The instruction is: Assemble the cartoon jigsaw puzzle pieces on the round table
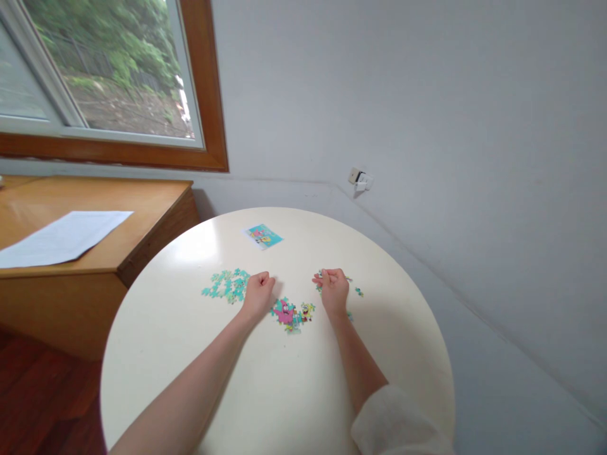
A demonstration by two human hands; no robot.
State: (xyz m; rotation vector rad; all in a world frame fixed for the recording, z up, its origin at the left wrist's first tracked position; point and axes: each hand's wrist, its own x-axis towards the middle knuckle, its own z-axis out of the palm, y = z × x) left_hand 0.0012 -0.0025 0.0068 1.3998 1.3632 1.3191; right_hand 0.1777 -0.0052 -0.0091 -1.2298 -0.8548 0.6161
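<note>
Head view: a puzzle cluster (285, 314) is partly joined on the white table (284, 392), between the hands; loose teal pieces (231, 282) are left unplaced at left, scattered pieces (359, 292) at right. The cluster's figures are pointed heads toward the table's far side, its long axis laid roughly side to side. The left hand (259, 293) is curled into a fist, nothing seen held; the right hand (334, 291) is half closed, but whether a piece is pinched cannot be told.
</note>
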